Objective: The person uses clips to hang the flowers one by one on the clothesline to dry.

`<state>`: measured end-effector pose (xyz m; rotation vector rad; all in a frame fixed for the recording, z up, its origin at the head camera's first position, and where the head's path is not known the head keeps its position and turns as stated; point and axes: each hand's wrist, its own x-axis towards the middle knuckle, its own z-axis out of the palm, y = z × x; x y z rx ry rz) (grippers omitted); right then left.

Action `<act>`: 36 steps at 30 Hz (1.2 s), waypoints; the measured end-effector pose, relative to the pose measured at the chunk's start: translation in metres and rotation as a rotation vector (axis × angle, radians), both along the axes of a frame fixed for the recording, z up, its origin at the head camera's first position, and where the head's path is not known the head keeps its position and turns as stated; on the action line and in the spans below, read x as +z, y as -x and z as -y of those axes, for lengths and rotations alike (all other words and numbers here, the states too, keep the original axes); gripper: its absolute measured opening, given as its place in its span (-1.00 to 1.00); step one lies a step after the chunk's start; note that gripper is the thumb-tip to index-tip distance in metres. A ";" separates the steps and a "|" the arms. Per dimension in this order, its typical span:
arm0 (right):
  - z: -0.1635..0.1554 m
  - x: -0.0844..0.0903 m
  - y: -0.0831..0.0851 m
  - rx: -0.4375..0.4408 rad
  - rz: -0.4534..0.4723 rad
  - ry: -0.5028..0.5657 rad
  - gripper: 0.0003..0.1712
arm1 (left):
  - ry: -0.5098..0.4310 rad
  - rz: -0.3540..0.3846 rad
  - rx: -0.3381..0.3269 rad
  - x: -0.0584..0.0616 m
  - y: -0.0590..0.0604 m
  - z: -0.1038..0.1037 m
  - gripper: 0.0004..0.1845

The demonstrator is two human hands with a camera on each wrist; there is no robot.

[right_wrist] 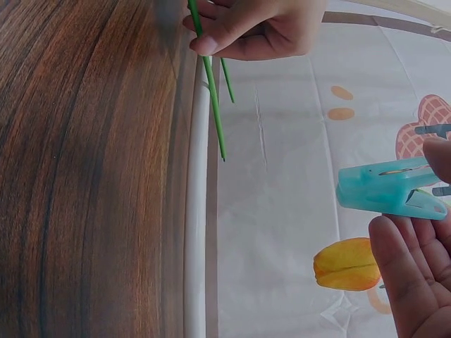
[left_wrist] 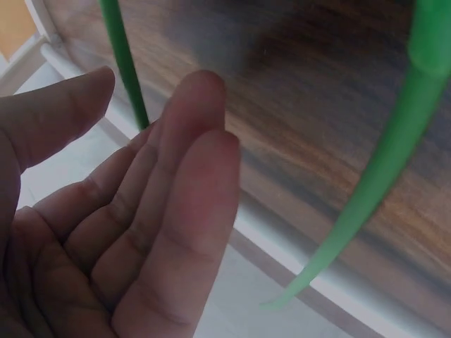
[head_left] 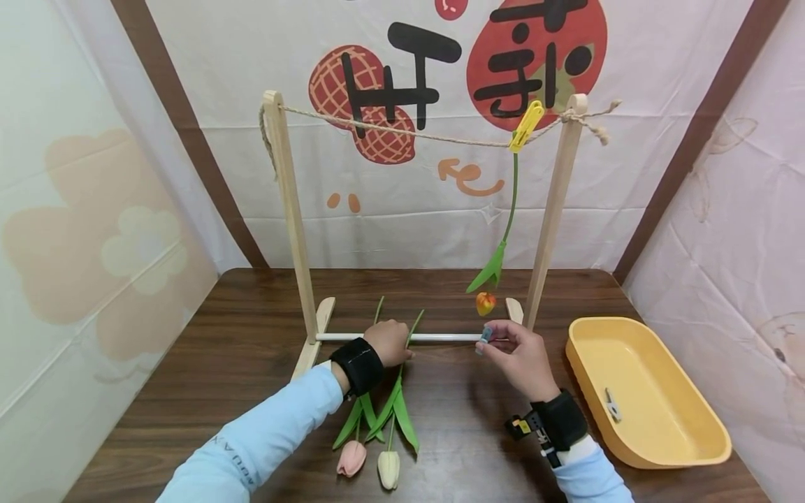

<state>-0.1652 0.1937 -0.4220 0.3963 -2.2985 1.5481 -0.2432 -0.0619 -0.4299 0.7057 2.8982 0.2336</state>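
Observation:
My right hand (head_left: 520,355) pinches a turquoise clothespin (right_wrist: 384,189) between thumb and fingers, just in front of the rack's white bar (head_left: 440,338). My left hand (head_left: 388,342) is over the stems of two tulips, one pink (head_left: 351,458) and one cream (head_left: 388,470), lying on the table. In the left wrist view its thumb and fingers are apart, with a green stem (left_wrist: 123,63) passing behind them. An orange-yellow tulip (head_left: 486,303) hangs head down from the rope (head_left: 402,130), clipped by a yellow clothespin (head_left: 527,126).
Two wooden posts (head_left: 291,216) carry the rope above the brown table (head_left: 207,391). At the right stands a yellow tray (head_left: 666,391) with a small grey-white clothespin (head_left: 613,405) inside. A printed cloth (head_left: 251,42) hangs behind.

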 end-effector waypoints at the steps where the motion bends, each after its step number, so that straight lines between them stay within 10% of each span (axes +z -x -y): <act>1: 0.000 0.000 0.000 -0.001 0.002 0.000 -0.70 | 0.000 -0.002 0.002 -0.001 0.000 0.000 -0.55; 36: 0.003 0.001 -0.003 0.006 0.004 -0.024 -0.67 | -0.223 0.113 0.074 -0.014 0.000 0.004 -0.57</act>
